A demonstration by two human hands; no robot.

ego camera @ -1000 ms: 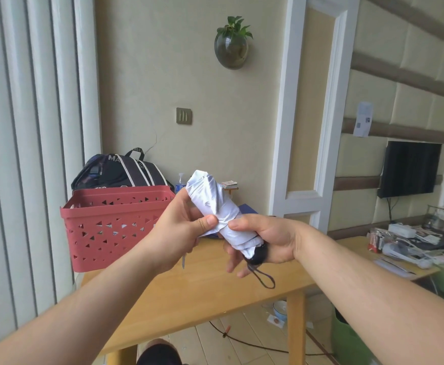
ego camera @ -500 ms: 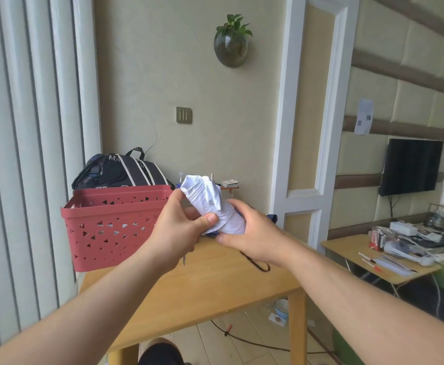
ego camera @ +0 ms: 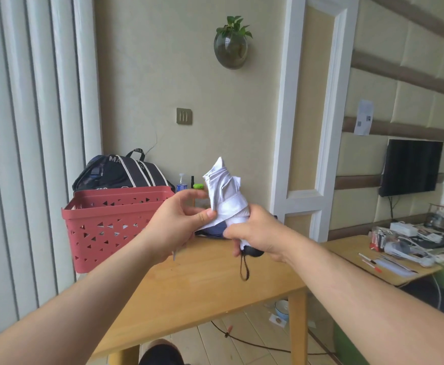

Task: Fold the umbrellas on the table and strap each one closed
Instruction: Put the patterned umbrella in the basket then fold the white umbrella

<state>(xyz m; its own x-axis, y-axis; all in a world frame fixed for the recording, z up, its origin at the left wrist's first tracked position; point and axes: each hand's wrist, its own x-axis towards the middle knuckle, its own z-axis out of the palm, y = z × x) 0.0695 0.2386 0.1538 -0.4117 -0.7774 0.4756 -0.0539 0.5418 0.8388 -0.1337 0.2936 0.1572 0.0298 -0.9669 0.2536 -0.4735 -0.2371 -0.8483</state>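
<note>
A folded white umbrella (ego camera: 225, 196) stands nearly upright in the air above the wooden table (ego camera: 202, 283). My right hand (ego camera: 255, 233) grips its lower end, where the black handle (ego camera: 252, 251) and a dangling black wrist loop (ego camera: 244, 268) show. My left hand (ego camera: 178, 222) pinches the white fabric or strap at the umbrella's left side between thumb and fingers. A white strap band runs round the canopy just above my right hand. A dark blue umbrella (ego camera: 215, 230) lies on the table behind my hands, mostly hidden.
A red perforated basket (ego camera: 110, 222) stands at the table's left end, with a dark backpack (ego camera: 120, 172) behind it. Small bottles (ego camera: 181, 183) sit by the wall. A lower table (ego camera: 389, 262) with clutter stands to the right. A cable runs across the floor.
The white umbrella has turned from leaning left to nearly upright. My right hand has slid down to the handle end, and the black handle and loop show again.
</note>
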